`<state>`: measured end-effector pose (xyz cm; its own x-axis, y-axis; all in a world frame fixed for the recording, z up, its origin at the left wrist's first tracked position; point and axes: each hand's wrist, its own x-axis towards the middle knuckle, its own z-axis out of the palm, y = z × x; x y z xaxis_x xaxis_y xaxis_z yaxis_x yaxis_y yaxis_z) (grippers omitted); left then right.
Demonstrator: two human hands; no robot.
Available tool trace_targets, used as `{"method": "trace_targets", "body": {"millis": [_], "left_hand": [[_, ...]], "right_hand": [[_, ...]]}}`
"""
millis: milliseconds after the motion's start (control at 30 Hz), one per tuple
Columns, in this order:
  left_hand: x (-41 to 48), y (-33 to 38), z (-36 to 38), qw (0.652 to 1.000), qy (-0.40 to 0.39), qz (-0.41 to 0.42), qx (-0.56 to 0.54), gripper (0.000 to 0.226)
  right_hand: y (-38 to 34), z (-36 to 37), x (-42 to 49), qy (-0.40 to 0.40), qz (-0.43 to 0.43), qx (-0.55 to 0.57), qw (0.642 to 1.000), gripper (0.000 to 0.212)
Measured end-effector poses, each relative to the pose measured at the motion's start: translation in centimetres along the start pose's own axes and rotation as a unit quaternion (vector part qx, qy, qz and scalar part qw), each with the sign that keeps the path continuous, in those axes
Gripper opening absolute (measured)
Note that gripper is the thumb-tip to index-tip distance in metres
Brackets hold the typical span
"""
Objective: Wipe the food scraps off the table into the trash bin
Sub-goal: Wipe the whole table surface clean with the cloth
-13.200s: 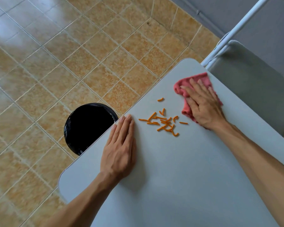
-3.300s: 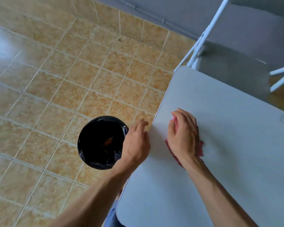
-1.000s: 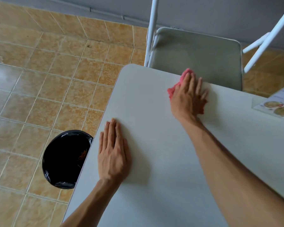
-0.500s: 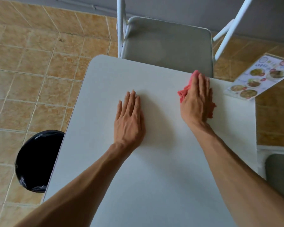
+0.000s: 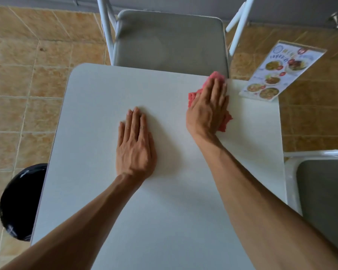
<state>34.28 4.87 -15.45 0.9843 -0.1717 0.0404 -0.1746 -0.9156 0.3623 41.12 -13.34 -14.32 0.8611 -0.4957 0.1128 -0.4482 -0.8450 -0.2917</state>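
Note:
The white table fills the middle of the head view, and I see no food scraps on it. My right hand presses flat on a pink cloth near the table's far right edge, fingers straight. The cloth sticks out beyond the fingertips and beside the palm. My left hand rests flat on the table's middle, fingers straight and together, holding nothing. The black-lined trash bin stands on the floor at the table's left edge, partly hidden under it.
A grey folding chair stands against the table's far edge. Another grey chair seat sits at the right. A laminated menu stand rises from the far right corner. Tan floor tiles lie to the left.
The orange scraps once on the table are gone; some showed inside the bin. Over the last second my left hand moved from the left edge to the middle, my right hand and cloth further right.

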Motion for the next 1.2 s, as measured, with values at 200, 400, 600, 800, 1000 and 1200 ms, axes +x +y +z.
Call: {"method": "trace_targets", "body": {"millis": [200, 400, 600, 800, 1000, 1200], "left_hand": [[0.0, 0.1, -0.1, 1.0, 0.007, -0.002, -0.002, 0.055], [-0.1, 0.0, 0.0, 1.0, 0.0, -0.001, 0.0, 0.054], [-0.1, 0.0, 0.0, 1.0, 0.006, 0.001, -0.005, 0.054], [-0.2, 0.2, -0.2, 1.0, 0.007, -0.003, -0.022, 0.053], [-5.3, 3.4, -0.2, 0.996, -0.005, 0.048, -0.075, 0.057], [-10.2, 1.3, -1.5, 0.996, -0.008, 0.026, -0.09, 0.055]], "right_hand": [[6.3, -2.9, -5.6, -0.08, -0.319, -0.016, 0.944, 0.061], [11.7, -3.5, -4.8, 0.072, 0.1, 0.001, 0.992, 0.056], [9.7, -5.6, -11.3, -0.078, -0.239, 0.007, 0.968, 0.065], [18.2, -6.8, -11.1, 0.07, 0.18, -0.023, 0.981, 0.057], [9.0, -5.6, -17.5, -0.019, -0.11, 0.016, 0.994, 0.053], [15.1, -6.6, -14.0, 0.013, -0.031, -0.08, 0.996, 0.056]]}}
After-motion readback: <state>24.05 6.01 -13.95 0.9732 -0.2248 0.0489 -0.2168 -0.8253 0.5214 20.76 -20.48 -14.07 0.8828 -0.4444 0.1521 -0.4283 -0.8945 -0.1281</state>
